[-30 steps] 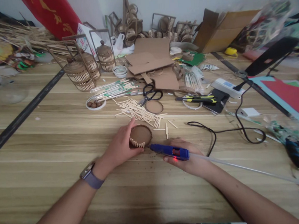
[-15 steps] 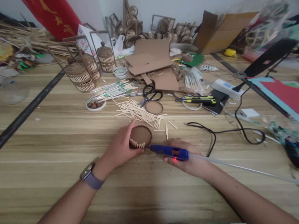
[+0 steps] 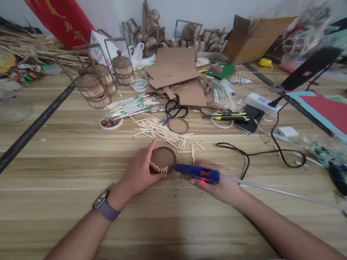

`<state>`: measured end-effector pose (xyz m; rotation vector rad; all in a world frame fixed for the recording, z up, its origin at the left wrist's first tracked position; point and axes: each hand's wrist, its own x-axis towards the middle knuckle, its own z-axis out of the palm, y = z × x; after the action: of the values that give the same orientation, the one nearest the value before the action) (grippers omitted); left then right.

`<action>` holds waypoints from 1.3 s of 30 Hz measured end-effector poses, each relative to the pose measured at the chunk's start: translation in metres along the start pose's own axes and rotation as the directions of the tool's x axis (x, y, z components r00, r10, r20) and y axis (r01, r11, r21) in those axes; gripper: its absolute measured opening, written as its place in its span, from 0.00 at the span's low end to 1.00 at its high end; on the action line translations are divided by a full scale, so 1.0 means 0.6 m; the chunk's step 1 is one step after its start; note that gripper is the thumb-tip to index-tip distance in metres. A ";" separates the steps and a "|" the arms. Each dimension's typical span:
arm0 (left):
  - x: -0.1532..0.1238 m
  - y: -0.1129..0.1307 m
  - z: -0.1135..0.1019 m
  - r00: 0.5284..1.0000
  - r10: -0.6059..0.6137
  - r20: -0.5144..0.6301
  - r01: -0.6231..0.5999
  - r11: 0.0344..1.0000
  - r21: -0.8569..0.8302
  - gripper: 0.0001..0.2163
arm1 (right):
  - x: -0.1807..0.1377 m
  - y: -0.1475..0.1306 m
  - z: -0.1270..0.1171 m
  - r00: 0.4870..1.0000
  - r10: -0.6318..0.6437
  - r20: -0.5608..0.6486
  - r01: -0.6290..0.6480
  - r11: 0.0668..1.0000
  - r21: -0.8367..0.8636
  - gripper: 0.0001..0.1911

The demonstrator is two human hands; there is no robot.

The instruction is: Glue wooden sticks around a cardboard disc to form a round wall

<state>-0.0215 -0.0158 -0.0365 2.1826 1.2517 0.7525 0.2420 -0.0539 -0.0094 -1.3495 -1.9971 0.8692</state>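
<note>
My left hand (image 3: 139, 170) wraps round the left side of a round brown cardboard disc (image 3: 163, 158) lying on the wooden table (image 3: 74, 162). Short wooden sticks stand glued along the disc's near rim. My right hand (image 3: 218, 186) grips a blue glue gun (image 3: 197, 173), its red light on and a clear glue stick trailing to the right. The gun's nozzle points left at the disc's near right edge, very close to it. A loose pile of wooden sticks (image 3: 161, 131) lies just beyond the disc.
Behind the pile lie a second cardboard disc (image 3: 178, 125), black scissors (image 3: 173, 110), a yellow-black utility knife (image 3: 226, 117) and a small white dish (image 3: 111, 122). Woven lantern baskets (image 3: 93, 86) and cardboard sheets (image 3: 176, 67) stand further back. A black cable (image 3: 253, 153) loops at right.
The glue gun and my right hand have risen slightly and edged toward the disc. My left hand stays on the disc.
</note>
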 end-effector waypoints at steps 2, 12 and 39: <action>0.000 -0.001 0.000 1.000 0.001 0.009 -0.001 1.000 0.007 0.51 | 0.003 0.006 -0.006 0.988 0.146 -0.053 -0.140 0.985 0.097 0.13; -0.001 0.000 -0.002 1.000 0.023 0.012 -0.023 1.000 0.019 0.51 | 0.037 0.073 -0.097 0.858 0.492 -0.152 -0.234 0.635 0.737 0.20; 0.001 0.004 -0.006 0.995 0.086 0.047 -0.085 0.996 -0.010 0.50 | 0.091 0.023 -0.015 0.997 0.058 -0.045 -0.068 0.495 -0.866 0.21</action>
<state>-0.0222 -0.0157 -0.0320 2.2464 1.1364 0.7334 0.2388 0.0029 -0.0089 -1.9284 -2.5011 -0.2704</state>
